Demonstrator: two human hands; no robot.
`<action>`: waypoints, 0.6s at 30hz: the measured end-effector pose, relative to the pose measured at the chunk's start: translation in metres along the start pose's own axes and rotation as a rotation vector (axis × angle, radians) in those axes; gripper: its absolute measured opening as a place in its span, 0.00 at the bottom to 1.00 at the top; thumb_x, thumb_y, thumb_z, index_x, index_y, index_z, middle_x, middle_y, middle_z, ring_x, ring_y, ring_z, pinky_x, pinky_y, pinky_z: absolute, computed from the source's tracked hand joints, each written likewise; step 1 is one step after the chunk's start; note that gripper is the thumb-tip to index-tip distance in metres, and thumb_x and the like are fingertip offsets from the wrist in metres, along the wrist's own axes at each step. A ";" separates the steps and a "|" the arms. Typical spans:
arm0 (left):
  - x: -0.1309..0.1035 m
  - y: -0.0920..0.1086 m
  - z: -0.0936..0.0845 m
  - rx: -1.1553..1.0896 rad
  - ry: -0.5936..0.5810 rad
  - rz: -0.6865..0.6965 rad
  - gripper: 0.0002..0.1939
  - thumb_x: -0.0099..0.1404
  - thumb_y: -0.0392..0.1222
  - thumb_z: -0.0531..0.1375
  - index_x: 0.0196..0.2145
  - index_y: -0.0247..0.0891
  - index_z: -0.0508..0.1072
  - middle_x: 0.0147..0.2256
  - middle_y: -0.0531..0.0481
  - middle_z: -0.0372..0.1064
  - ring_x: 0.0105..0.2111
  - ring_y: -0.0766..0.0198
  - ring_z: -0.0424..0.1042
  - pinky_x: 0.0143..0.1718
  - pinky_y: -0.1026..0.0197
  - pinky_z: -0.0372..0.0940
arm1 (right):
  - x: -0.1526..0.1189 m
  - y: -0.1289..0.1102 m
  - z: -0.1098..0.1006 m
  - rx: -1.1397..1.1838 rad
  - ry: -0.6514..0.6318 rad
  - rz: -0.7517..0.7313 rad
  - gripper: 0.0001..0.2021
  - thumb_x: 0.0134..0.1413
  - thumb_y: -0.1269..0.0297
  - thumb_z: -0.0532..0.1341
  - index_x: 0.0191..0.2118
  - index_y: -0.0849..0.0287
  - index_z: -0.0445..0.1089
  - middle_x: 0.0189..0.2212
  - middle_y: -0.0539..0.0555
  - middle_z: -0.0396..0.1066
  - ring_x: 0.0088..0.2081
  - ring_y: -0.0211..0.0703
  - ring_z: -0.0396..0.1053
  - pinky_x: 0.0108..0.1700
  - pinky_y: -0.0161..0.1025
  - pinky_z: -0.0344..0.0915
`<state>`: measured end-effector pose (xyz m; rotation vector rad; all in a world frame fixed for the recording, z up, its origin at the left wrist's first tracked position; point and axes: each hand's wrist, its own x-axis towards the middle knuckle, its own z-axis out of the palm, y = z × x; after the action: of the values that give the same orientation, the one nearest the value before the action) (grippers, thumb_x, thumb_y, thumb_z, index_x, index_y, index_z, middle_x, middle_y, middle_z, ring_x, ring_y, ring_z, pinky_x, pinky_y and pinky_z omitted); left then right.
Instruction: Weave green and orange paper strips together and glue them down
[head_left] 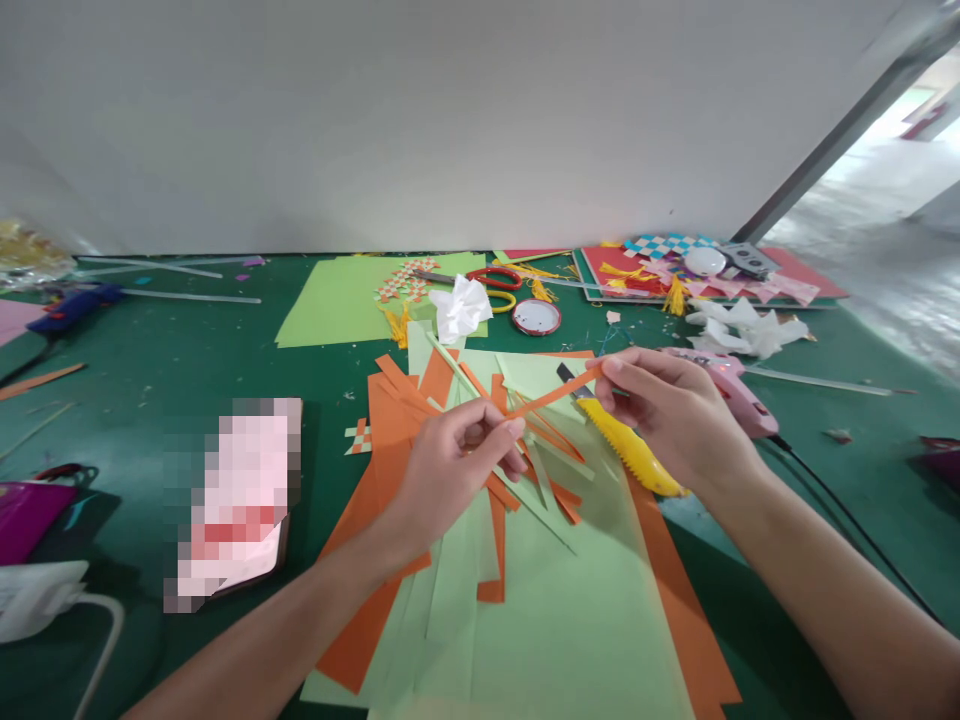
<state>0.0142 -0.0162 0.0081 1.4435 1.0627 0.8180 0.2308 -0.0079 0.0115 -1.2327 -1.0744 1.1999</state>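
A narrow orange paper strip point(556, 391) is stretched between my two hands. One end is pinched by my left hand point(466, 455), the other by my right hand point(660, 410). Beneath them, loose orange and pale green strips lie heaped on a light green paper sheet point(562, 630). Larger orange paper point(679, 590) sticks out from under that sheet on both sides. A yellow utility knife point(630, 445) with a dark tip lies beside my right hand, partly under it. A small orange-and-white woven paper piece point(360, 437) shows at the left edge of the heap.
Scissors point(499, 285), crumpled tissue point(460, 308) and a round lid point(536, 317) lie behind the heap. A pink glue gun point(739, 395) with a cord is at right. A phone point(247, 500) and a white plug point(45, 600) are at left. A grey wall point(412, 120) borders the back.
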 end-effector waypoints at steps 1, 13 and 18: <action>0.000 0.000 -0.001 0.011 0.021 0.011 0.15 0.68 0.45 0.57 0.25 0.38 0.67 0.23 0.54 0.73 0.23 0.70 0.71 0.24 0.68 0.62 | 0.001 0.000 -0.001 -0.033 -0.002 -0.018 0.08 0.50 0.58 0.67 0.29 0.58 0.75 0.22 0.50 0.68 0.23 0.34 0.60 0.22 0.34 0.52; 0.003 -0.006 -0.006 0.023 0.183 0.110 0.15 0.69 0.44 0.56 0.24 0.38 0.66 0.20 0.57 0.62 0.22 0.71 0.64 0.26 0.67 0.62 | -0.001 -0.007 -0.004 -0.452 -0.029 -0.150 0.14 0.51 0.55 0.65 0.21 0.57 0.69 0.20 0.49 0.65 0.23 0.37 0.59 0.25 0.38 0.53; 0.003 -0.007 -0.006 0.033 0.226 0.100 0.14 0.69 0.44 0.56 0.25 0.39 0.66 0.19 0.56 0.60 0.21 0.70 0.62 0.24 0.67 0.59 | 0.000 -0.005 -0.006 -0.507 -0.119 -0.191 0.14 0.55 0.56 0.63 0.23 0.56 0.68 0.22 0.49 0.66 0.25 0.37 0.60 0.26 0.37 0.54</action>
<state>0.0085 -0.0117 0.0019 1.4657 1.1844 1.0598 0.2375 -0.0082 0.0163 -1.4075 -1.6143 0.8880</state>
